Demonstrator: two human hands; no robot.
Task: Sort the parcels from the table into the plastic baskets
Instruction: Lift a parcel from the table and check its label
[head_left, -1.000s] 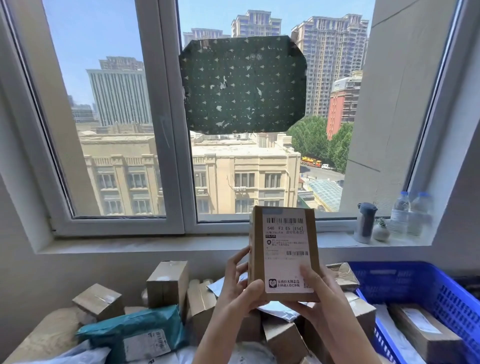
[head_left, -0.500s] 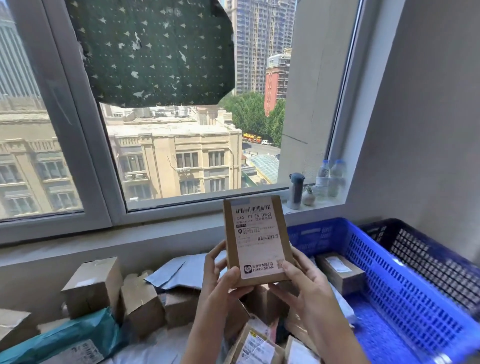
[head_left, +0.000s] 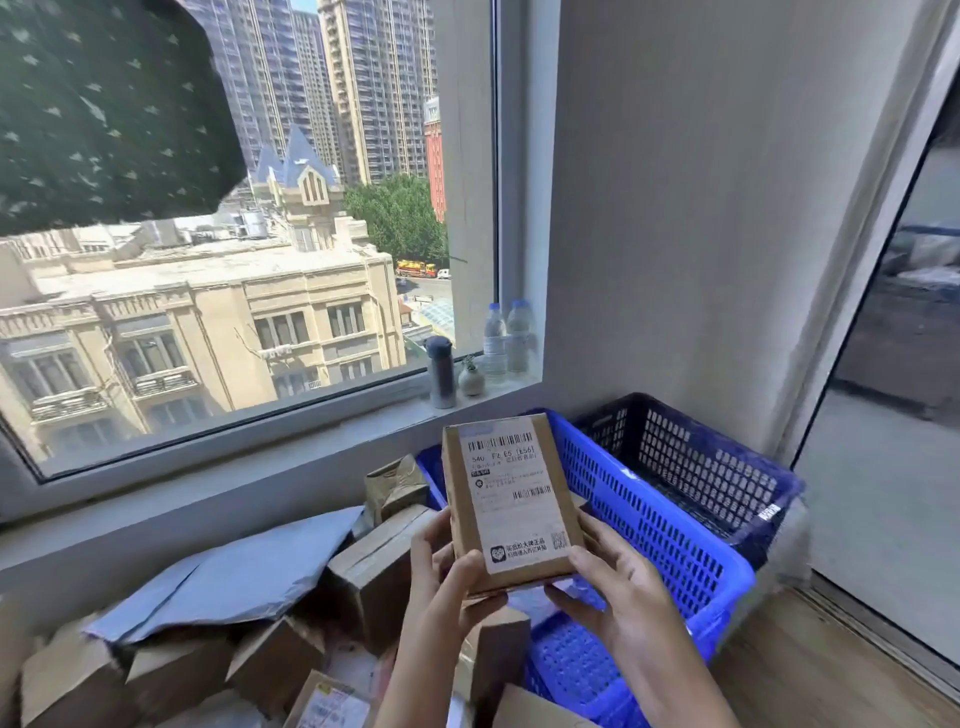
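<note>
Flat brown cardboard parcel with a white shipping label (head_left: 511, 501) stands upright, label facing the wearer. It rises above a closed two-handed grip: left hand (head_left: 452, 582) pinches its lower left edge, right hand (head_left: 618, 587) cups its lower right corner. Best to read the label, then lower it without dropping into the bright blue plastic basket (head_left: 675, 530), just beyond and below the grip.
</note>
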